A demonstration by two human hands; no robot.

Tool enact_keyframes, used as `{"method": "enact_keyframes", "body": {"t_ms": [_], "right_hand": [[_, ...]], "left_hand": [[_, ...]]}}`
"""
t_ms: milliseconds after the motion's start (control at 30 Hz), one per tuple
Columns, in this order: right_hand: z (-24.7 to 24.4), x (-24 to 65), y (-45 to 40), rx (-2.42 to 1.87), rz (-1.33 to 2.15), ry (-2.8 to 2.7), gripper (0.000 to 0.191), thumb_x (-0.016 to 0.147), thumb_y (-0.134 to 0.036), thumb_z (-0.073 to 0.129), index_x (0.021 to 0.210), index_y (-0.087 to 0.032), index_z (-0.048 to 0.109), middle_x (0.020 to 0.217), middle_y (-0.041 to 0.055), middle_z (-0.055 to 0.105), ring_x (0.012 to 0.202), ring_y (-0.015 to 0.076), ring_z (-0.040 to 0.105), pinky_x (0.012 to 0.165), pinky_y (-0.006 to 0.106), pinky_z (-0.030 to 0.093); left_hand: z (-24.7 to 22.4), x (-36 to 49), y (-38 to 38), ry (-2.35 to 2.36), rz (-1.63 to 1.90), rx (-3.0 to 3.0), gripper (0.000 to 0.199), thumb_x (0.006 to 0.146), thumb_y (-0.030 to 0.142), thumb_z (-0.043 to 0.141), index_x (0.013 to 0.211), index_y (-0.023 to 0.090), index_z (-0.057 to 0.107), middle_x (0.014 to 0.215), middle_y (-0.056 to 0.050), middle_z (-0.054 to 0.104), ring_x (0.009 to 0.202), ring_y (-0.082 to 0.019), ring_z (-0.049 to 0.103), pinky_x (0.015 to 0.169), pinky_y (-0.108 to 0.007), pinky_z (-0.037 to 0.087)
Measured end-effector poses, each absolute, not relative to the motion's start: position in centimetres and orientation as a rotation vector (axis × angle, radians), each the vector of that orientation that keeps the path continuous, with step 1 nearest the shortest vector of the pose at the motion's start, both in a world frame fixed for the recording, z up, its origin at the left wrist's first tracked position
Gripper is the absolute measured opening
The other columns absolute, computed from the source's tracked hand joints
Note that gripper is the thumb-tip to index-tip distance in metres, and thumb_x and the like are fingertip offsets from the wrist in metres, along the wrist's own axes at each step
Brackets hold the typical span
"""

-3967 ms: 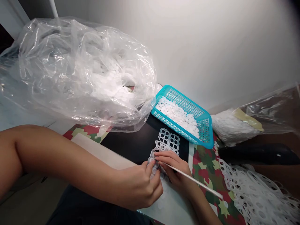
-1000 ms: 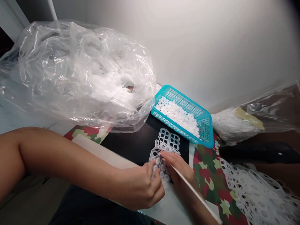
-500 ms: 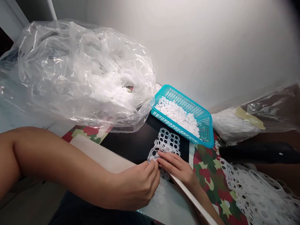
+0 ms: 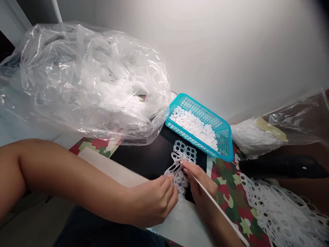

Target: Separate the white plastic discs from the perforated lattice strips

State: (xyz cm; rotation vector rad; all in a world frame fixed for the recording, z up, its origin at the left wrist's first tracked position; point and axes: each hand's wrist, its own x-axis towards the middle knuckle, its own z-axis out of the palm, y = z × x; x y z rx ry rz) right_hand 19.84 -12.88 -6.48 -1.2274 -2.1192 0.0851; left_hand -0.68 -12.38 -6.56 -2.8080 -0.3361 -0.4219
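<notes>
My left hand [image 4: 156, 200] is closed in a pinch on the near end of a translucent white plastic sheet with round holes [image 4: 175, 167]. At the sheet's far edge, my right hand [image 4: 203, 180] has thumb and fingers pinched on it. Between both hands the sheet is pulled and its holes look stretched long. Under and beside it lies a strip of small white round pieces [image 4: 181, 185], partly hidden by my left hand. Farther back, another sheet with round holes [image 4: 185, 150] lies flat on the black surface [image 4: 138, 157].
A turquoise basket [image 4: 228, 152] holds many small white discs. The large clear plastic bag [image 4: 84, 75] bulges at the left. At right are a bag of white pieces [image 4: 257, 137], a black handle [image 4: 282, 167] and a heap of holed sheets [image 4: 285, 212]. A pale board edge [image 4: 218, 206] crosses my right forearm.
The right hand has gone from lying with outstretched fingers to pinching the holed sheet. The sheet is now lifted and stretched, uncovering more of the round pieces below.
</notes>
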Motion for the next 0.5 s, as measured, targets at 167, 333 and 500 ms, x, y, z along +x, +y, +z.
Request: {"method": "enact_keyframes", "body": {"t_ms": [167, 333, 500], "right_hand": [[-5.1, 20.7, -13.3, -1.158, 0.16, -2.017, 0.036, 0.088, -0.003, 0.051, 0.118, -0.021, 0.06, 0.112, 0.0063, 0.069, 0.094, 0.0164, 0.069, 0.079, 0.027, 0.06], [-5.5, 22.2, -13.2, -1.048, 0.248, -2.365, 0.031, 0.089, -0.007, 0.05, 0.115, -0.017, 0.062, 0.107, 0.0079, 0.071, 0.099, 0.018, 0.068, 0.085, 0.029, 0.059], [-5.6, 22.4, -12.9, -0.98, 0.208, -2.442, 0.025, 0.089, -0.007, 0.051, 0.108, -0.015, 0.063, 0.105, 0.0093, 0.072, 0.098, 0.0185, 0.068, 0.086, 0.032, 0.059]], "left_hand": [[-6.7, -0.5, -12.0, -0.434, -0.457, -2.876, 0.047, 0.089, 0.038, 0.046, 0.118, 0.003, 0.059, 0.122, -0.021, 0.058, 0.096, -0.029, 0.057, 0.077, -0.039, 0.042], [-6.1, -0.5, -11.0, -0.427, -0.435, -3.023, 0.049, 0.086, 0.048, 0.049, 0.106, 0.006, 0.064, 0.119, -0.016, 0.056, 0.09, -0.023, 0.05, 0.074, -0.035, 0.04], [-6.0, -0.5, -10.5, -0.387, -0.422, -3.041, 0.048, 0.087, 0.049, 0.048, 0.106, 0.007, 0.063, 0.108, -0.013, 0.057, 0.086, -0.021, 0.048, 0.071, -0.035, 0.039]]}}
